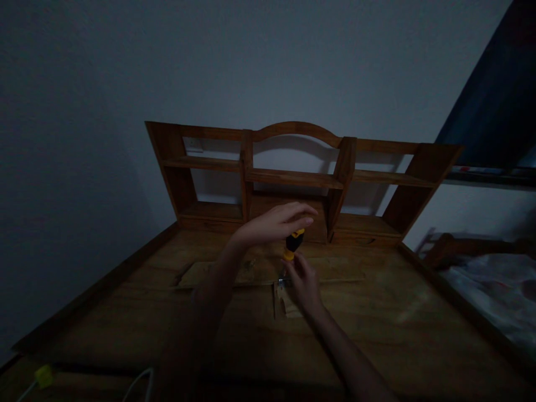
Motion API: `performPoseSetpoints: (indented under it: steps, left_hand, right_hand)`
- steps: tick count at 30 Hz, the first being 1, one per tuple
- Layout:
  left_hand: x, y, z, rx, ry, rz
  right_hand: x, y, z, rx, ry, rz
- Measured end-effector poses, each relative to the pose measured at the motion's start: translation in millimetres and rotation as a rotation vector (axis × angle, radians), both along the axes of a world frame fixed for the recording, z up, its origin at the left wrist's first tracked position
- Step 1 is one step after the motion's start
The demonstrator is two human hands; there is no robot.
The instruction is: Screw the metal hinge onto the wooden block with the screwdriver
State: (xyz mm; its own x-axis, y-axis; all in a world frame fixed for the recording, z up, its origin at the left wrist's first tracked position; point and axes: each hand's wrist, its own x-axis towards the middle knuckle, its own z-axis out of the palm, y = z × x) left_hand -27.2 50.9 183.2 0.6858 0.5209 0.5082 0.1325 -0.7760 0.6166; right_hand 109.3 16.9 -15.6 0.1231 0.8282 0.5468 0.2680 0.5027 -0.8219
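Note:
A yellow and black screwdriver [293,244] stands upright over a small wooden piece [287,304] on the wooden desk [377,324]. My left hand [276,220] rests on top of its handle, fingers curved over the end. My right hand [302,282] is lower, fingers closed around the shaft near a small metal part at the tip. A flat wooden board [247,273] lies just behind the piece, across the desk.
A wooden hutch with shelves [293,178] stands at the back of the desk against a pale wall. A bed with light bedding [494,290] lies to the right. A yellow tag and white cable [44,377] sit at the near left edge. The room is dim.

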Motion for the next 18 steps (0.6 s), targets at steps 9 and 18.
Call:
performPoseSetpoints:
  steps: [9, 18]
  left_hand:
    - [-23.9, -4.8, 4.1, 0.042, 0.406, -0.010]
    - [-18.6, -7.3, -1.6, 0.273, 0.491, 0.555]
  right_hand:
    - [-1.8, -5.4, 5.9, 0.028, -0.132, 0.030]
    - [12.9, -10.9, 23.4, 0.038, -0.276, -0.001]
